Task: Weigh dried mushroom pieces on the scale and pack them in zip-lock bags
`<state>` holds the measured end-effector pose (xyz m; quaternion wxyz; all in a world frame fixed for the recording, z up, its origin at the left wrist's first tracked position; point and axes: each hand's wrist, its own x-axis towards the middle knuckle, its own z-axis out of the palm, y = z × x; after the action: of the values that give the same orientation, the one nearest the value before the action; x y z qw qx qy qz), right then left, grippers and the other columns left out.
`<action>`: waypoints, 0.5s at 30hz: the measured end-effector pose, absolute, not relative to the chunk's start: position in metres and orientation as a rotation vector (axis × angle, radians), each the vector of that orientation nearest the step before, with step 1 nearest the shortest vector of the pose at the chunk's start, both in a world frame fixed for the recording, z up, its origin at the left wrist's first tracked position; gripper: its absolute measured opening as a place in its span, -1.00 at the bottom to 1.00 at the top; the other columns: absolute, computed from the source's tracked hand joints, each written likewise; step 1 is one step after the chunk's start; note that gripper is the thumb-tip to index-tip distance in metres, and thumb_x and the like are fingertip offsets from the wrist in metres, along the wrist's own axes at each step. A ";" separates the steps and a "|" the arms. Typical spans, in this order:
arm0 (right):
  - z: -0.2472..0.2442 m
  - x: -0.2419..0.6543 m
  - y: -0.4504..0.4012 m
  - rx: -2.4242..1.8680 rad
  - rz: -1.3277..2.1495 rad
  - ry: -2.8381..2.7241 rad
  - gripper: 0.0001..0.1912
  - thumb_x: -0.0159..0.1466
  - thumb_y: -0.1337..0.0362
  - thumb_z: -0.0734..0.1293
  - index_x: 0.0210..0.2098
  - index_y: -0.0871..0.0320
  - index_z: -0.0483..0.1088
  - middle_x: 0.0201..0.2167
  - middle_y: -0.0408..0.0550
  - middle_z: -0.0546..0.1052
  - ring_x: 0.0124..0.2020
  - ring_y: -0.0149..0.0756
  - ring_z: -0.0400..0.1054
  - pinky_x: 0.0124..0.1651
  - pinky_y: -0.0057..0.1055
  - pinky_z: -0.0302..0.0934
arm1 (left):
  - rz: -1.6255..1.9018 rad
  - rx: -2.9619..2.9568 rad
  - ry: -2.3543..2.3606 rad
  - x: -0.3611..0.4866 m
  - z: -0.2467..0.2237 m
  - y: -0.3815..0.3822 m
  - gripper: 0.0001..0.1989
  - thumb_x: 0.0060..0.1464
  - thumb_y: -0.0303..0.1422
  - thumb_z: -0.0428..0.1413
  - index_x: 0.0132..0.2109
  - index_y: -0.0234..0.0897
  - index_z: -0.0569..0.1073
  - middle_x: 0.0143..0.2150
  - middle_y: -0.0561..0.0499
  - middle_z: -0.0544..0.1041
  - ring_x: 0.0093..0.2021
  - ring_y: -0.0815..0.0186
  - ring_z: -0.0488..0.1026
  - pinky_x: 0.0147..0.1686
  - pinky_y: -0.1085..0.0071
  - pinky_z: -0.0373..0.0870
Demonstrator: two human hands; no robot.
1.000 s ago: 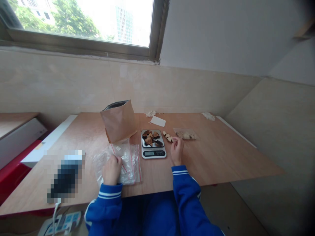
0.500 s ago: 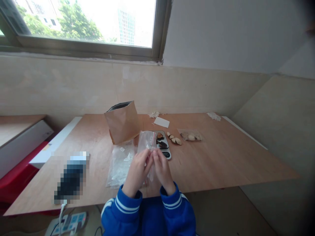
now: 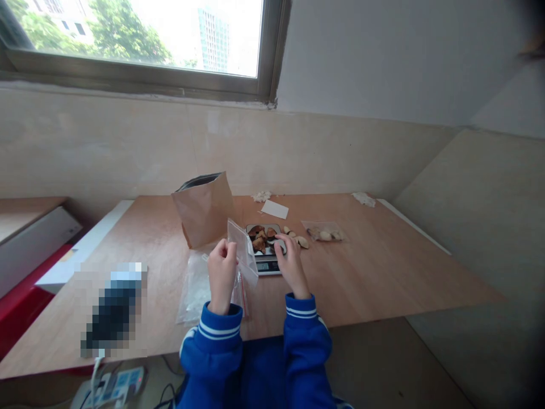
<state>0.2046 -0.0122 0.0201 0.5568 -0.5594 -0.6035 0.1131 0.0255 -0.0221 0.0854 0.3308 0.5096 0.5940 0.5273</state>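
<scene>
My left hand [image 3: 222,267] is closed around the edge of a clear zip bag [image 3: 243,250], which hangs upright and tilts toward the scale. Right of it, my right hand [image 3: 292,262] reaches over the right side of a small digital scale [image 3: 268,267], thumb and fingers curved and apart. Brown, dried-looking curved pieces [image 3: 259,244] lie piled on the scale's plate, and my right fingertips are at their edge; whether they touch one I cannot tell. Beside the scale, partly behind my right hand, sit pale curved pieces [image 3: 302,242].
A brown paper pouch [image 3: 202,210] stands open at the back left, with flat clear bags [image 3: 193,289] before it. A filled clear bag [image 3: 326,233] lies right of the scale. Behind are a white card [image 3: 275,209] and white scraps [image 3: 261,196]. A blurred-out device [image 3: 114,309] lies left.
My hands were together on the clear bag; now they are apart. My left hand keeps the bag, while my right has let go and moved to the scale. More of the brown pieces show.
</scene>
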 end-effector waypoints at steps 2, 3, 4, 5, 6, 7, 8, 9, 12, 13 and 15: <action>0.001 0.203 -0.005 -1.364 0.174 -1.456 -0.72 0.32 0.12 0.22 -0.08 0.12 0.41 -0.07 0.13 0.49 0.03 -0.06 0.32 0.14 -0.02 0.18 | 1.376 1.329 1.575 0.028 0.083 -0.024 -0.71 0.07 -0.28 -0.04 -0.57 -0.19 0.11 -0.64 0.15 0.18 -0.53 0.38 0.20 -0.48 0.45 0.12; -0.007 0.202 -0.003 -1.378 0.159 -1.469 -0.73 0.32 0.15 0.21 -0.09 0.13 0.42 -0.09 0.14 0.50 0.01 -0.05 0.34 0.11 -0.02 0.21 | 1.375 1.330 1.575 0.029 0.081 -0.026 -0.71 0.08 -0.28 -0.04 -0.56 -0.19 0.11 -0.63 0.15 0.19 -0.53 0.38 0.21 -0.48 0.45 0.13; -0.014 0.202 -0.001 -1.389 0.153 -1.475 -0.73 0.32 0.17 0.19 -0.11 0.13 0.43 -0.11 0.14 0.51 -0.02 -0.05 0.36 0.08 -0.02 0.23 | 1.375 1.329 1.569 0.030 0.080 -0.027 -0.71 0.09 -0.28 -0.04 -0.55 -0.19 0.12 -0.62 0.15 0.19 -0.52 0.38 0.22 -0.47 0.45 0.14; -0.018 0.203 0.001 -1.402 0.147 -1.471 -0.73 0.33 0.20 0.17 -0.14 0.14 0.44 -0.14 0.14 0.53 -0.05 -0.05 0.37 0.06 -0.03 0.25 | 1.374 1.325 1.560 0.031 0.078 -0.028 -0.72 0.10 -0.27 -0.04 -0.54 -0.19 0.14 -0.61 0.15 0.20 -0.52 0.38 0.22 -0.47 0.45 0.15; -0.020 0.204 0.001 -1.417 0.143 -1.460 -0.73 0.33 0.21 0.16 -0.17 0.14 0.46 -0.16 0.14 0.54 -0.08 -0.05 0.38 0.03 -0.03 0.26 | 1.372 1.319 1.551 0.031 0.075 -0.029 -0.71 0.11 -0.26 -0.04 -0.54 -0.19 0.15 -0.60 0.15 0.22 -0.51 0.37 0.23 -0.46 0.45 0.16; -0.019 0.205 0.000 -1.430 0.144 -1.445 -0.73 0.33 0.20 0.16 -0.20 0.15 0.47 -0.18 0.14 0.55 -0.10 -0.04 0.39 0.02 -0.03 0.26 | 1.367 1.314 1.543 0.032 0.073 -0.030 -0.71 0.13 -0.24 -0.05 -0.53 -0.19 0.16 -0.60 0.15 0.23 -0.51 0.37 0.24 -0.46 0.44 0.16; -0.016 0.206 -0.002 -1.440 0.152 -1.424 -0.73 0.32 0.19 0.18 -0.22 0.15 0.48 -0.20 0.14 0.56 -0.11 -0.03 0.40 0.01 -0.02 0.26 | 1.363 1.313 1.535 0.032 0.072 -0.031 -0.70 0.15 -0.23 -0.05 -0.52 -0.20 0.18 -0.59 0.14 0.24 -0.51 0.37 0.24 -0.45 0.44 0.17; -0.010 0.206 -0.005 -1.444 0.170 -1.391 -0.73 0.31 0.16 0.21 -0.24 0.15 0.49 -0.21 0.14 0.57 -0.12 -0.02 0.40 0.00 -0.01 0.25 | 1.359 1.318 1.529 0.032 0.070 -0.031 -0.69 0.16 -0.21 -0.06 -0.52 -0.20 0.19 -0.58 0.14 0.25 -0.50 0.36 0.25 -0.45 0.43 0.17; 0.016 0.202 -0.021 -1.383 0.350 -1.199 -0.72 0.26 0.10 0.31 -0.23 0.17 0.51 -0.21 0.13 0.59 -0.16 -0.04 0.44 -0.01 -0.01 0.28 | 1.349 1.362 1.535 0.033 0.067 -0.033 -0.66 0.19 -0.19 -0.07 -0.51 -0.20 0.20 -0.58 0.13 0.26 -0.50 0.35 0.26 -0.43 0.42 0.17; 0.028 0.198 -0.027 -1.326 0.447 -1.113 -0.71 0.24 0.08 0.34 -0.20 0.18 0.50 -0.19 0.12 0.59 -0.16 -0.06 0.46 -0.01 -0.04 0.29 | 1.345 1.376 1.541 0.033 0.066 -0.034 -0.66 0.20 -0.18 -0.07 -0.51 -0.20 0.19 -0.57 0.13 0.27 -0.49 0.35 0.26 -0.42 0.42 0.17; 0.050 0.185 -0.039 -1.160 0.656 -0.952 -0.66 0.21 0.06 0.39 -0.15 0.18 0.48 -0.17 0.08 0.60 -0.15 -0.11 0.48 -0.01 -0.10 0.33 | 1.334 1.395 1.546 0.035 0.066 -0.036 -0.66 0.21 -0.17 -0.07 -0.51 -0.20 0.19 -0.57 0.12 0.26 -0.48 0.34 0.27 -0.41 0.41 0.16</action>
<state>0.1849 -0.0393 0.0504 0.6830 -0.5175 -0.4244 0.2926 0.0349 -0.0362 0.0663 0.3281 0.5330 0.5906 0.5094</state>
